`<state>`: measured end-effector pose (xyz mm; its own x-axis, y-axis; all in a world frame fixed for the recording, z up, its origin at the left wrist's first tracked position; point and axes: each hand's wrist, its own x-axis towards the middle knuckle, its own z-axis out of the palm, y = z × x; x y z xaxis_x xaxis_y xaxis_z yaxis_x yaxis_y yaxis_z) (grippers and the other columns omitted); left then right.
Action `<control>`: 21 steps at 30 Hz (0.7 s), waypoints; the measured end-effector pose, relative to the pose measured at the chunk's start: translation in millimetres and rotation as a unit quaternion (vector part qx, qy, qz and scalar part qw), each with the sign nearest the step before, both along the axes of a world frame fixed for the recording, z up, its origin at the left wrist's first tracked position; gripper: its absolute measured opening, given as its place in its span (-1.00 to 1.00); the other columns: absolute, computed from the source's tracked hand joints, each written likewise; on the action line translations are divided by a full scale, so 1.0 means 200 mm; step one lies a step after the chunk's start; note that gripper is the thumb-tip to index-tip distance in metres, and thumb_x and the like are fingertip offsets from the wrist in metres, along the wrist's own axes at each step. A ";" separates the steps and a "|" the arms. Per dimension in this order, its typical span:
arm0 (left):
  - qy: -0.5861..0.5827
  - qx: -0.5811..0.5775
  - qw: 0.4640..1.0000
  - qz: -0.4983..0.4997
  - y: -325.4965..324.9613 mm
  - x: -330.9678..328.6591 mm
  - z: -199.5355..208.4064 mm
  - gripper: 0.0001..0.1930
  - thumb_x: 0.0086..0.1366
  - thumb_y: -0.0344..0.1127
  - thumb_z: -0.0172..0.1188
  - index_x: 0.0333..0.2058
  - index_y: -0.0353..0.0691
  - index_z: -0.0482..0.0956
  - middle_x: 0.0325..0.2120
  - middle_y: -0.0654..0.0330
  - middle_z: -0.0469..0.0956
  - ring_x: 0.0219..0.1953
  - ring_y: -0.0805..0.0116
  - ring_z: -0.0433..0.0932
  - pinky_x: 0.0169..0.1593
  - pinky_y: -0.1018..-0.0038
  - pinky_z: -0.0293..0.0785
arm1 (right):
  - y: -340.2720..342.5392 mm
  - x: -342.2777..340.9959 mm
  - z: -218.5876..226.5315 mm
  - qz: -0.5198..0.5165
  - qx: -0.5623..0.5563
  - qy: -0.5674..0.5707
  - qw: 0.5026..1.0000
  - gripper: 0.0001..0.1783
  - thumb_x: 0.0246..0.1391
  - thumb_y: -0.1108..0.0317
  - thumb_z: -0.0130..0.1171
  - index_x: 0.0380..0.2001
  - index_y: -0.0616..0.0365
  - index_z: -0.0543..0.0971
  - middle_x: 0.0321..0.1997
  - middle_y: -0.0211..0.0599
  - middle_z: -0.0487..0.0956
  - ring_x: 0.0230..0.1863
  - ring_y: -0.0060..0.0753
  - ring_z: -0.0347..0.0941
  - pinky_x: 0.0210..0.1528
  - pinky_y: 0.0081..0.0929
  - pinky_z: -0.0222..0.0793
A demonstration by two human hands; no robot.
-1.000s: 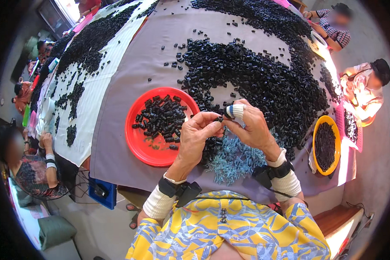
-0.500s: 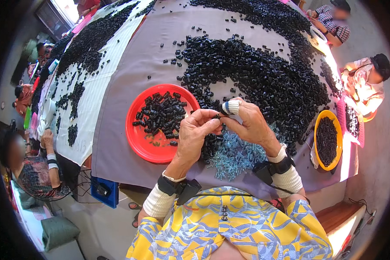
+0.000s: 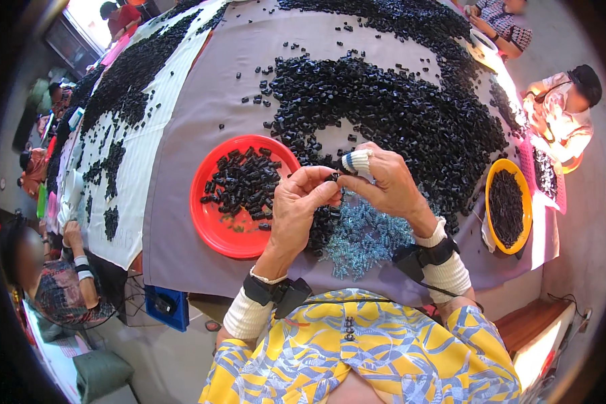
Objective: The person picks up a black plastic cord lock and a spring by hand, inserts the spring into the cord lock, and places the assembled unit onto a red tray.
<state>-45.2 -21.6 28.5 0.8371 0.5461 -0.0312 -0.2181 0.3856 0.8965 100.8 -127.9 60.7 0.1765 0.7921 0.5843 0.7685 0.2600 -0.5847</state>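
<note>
My left hand (image 3: 296, 205) is closed in a pinch, thumb and forefinger gripping a small black plastic piece (image 3: 333, 176). From the other side, my right hand (image 3: 390, 187) pinches at the same piece, its thumb tip almost against the left fingertips. A white knitted cover with a dark stripe wraps one right finger. Beside my left hand sits a red plate (image 3: 205, 232) holding many short black cylindrical pieces (image 3: 239, 178). Under my right hand lies a heap of small clear bluish pieces (image 3: 367, 236). Beyond both hands spreads a large pile of loose black pieces (image 3: 397, 114).
A yellow bowl (image 3: 528, 219) with thin black parts stands at the table's right edge. Grey cloth (image 3: 182, 168) covers the table, with a white cloth (image 3: 161, 94) to its left. Co-workers sit along both sides. A blue bin (image 3: 175, 316) is below the left edge.
The view has shifted slightly, so the plate and piles appear a little further left. My hands stay together at the small black piece, with slight finger movement.
</note>
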 end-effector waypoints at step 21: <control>0.020 0.078 0.997 -0.006 -0.01 0.02 -0.02 -0.81 0.17 -0.49 0.21 -0.21 -0.35 0.54 -0.42 0.19 0.60 -0.41 0.49 0.57 -0.26 0.58 0.51 | -0.01 0.06 0.03 0.015 -0.093 -0.016 0.995 -0.83 -0.18 0.37 0.26 -0.58 0.19 0.47 -0.60 -0.21 0.42 -0.46 -0.09 0.38 -0.33 -0.26 0.27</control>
